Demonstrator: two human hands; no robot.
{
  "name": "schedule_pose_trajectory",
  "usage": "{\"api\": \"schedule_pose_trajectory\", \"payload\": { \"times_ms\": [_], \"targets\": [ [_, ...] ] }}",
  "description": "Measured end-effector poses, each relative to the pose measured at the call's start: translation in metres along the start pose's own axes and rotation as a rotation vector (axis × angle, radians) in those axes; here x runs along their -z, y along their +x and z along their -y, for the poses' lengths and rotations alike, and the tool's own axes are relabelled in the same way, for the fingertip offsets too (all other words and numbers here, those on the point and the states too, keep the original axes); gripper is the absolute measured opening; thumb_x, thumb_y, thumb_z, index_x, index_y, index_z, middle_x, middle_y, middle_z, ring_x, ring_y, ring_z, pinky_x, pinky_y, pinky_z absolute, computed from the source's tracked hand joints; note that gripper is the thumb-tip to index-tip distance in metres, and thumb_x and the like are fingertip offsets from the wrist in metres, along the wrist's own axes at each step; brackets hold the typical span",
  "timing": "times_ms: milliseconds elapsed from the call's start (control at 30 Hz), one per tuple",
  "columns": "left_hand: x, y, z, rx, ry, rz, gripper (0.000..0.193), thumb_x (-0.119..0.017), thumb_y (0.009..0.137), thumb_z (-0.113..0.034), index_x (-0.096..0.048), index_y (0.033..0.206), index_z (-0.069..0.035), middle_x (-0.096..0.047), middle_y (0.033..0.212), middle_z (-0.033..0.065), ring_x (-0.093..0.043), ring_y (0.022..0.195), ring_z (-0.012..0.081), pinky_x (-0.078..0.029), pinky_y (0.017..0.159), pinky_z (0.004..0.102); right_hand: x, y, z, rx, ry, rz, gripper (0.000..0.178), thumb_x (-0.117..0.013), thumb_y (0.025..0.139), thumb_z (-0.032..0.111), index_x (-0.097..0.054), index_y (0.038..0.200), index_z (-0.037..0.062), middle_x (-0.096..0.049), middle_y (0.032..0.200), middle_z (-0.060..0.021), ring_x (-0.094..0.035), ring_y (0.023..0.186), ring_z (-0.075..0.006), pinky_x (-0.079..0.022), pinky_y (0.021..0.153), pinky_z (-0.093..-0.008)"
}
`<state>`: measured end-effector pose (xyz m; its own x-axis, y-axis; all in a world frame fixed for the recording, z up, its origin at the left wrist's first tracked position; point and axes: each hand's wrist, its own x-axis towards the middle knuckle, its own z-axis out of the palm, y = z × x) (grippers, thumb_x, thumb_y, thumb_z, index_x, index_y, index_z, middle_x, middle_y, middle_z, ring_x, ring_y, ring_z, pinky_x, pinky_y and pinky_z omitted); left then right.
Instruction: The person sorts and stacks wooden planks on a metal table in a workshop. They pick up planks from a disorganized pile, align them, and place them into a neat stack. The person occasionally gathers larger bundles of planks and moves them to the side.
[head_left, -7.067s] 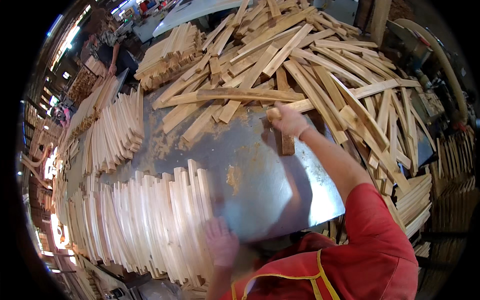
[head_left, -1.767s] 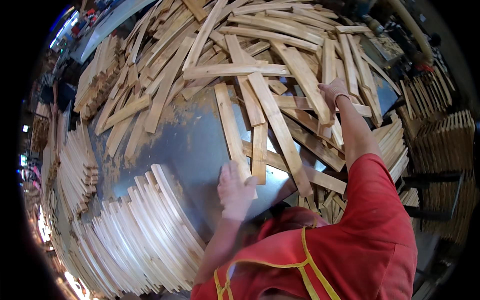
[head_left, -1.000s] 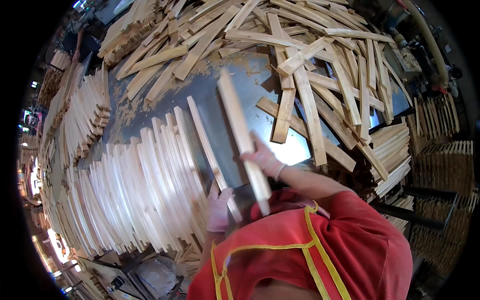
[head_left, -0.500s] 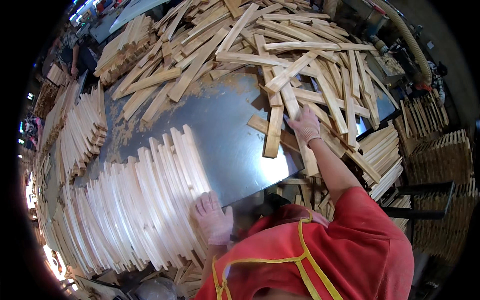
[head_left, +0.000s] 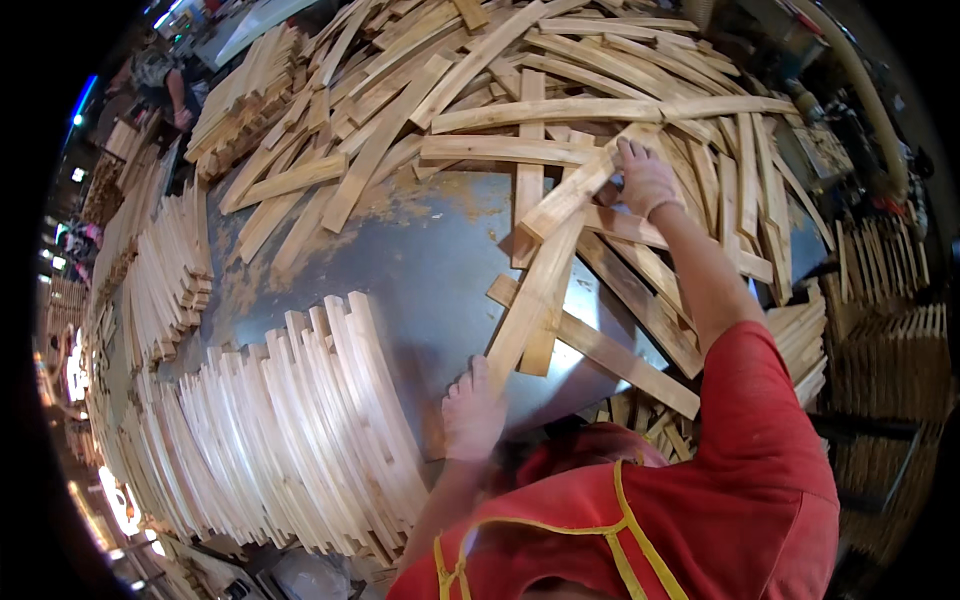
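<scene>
My left hand [head_left: 472,418], in a pale knit glove, has its fingers at the near end of a long wooden slat [head_left: 535,300] that slants across the metal table [head_left: 430,260]. My right hand [head_left: 648,182], gloved too, reaches out to the loose pile and grips the far end of a shorter slat [head_left: 580,190]. That shorter slat lies across the top of the long one. My right thumb and palm underside are hidden. Just left of my left hand is a row of slats [head_left: 290,430] standing close side by side.
A big jumbled heap of slats [head_left: 480,60] covers the table's far side. Stacked slats [head_left: 165,270] stand at the left. A flexible hose [head_left: 865,100] hangs at the far right, above racks of stacked wood [head_left: 890,360]. Another person [head_left: 165,80] is at the far left.
My right hand has moved farther out, onto the crossing slat. My left hand has left the row's edge for the long slat's near end, which has swung left.
</scene>
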<state>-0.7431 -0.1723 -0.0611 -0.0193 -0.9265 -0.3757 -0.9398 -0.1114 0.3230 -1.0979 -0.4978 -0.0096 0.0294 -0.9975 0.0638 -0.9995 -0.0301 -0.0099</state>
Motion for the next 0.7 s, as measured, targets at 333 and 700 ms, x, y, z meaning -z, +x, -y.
{"api": "schedule_pose_trajectory", "payload": {
  "times_ms": [333, 700],
  "targets": [
    [-0.005, -0.120, 0.044, 0.362, -1.270, -0.091, 0.078, -0.070, 0.085, -0.002, -0.047, 0.159, -0.004, -0.064, 0.120, 0.0031, -0.061, 0.104, 0.0125, -0.052, 0.087, 0.0255, 0.024, 0.046, 0.080, 0.503, -0.291, 0.275, 0.060, -0.080, 0.077, 0.024, -0.067, 0.134, 0.0137, -0.074, 0.122, -0.0153, -0.058, 0.132, -0.0363, -0.050, 0.108, -0.0459],
    [0.007, -0.084, 0.046, 0.167, -1.710, -0.158, 0.071, -0.071, 0.098, -0.010, -0.042, 0.163, -0.011, -0.065, 0.126, 0.0030, -0.060, 0.106, 0.0098, -0.051, 0.087, 0.0263, 0.119, -0.201, 0.246, 0.240, 0.687, 0.837, 0.069, -0.077, 0.082, 0.039, -0.061, 0.140, 0.0052, -0.075, 0.098, -0.0172, -0.074, 0.086, -0.0262, -0.060, 0.081, -0.0426]
  ]
}}
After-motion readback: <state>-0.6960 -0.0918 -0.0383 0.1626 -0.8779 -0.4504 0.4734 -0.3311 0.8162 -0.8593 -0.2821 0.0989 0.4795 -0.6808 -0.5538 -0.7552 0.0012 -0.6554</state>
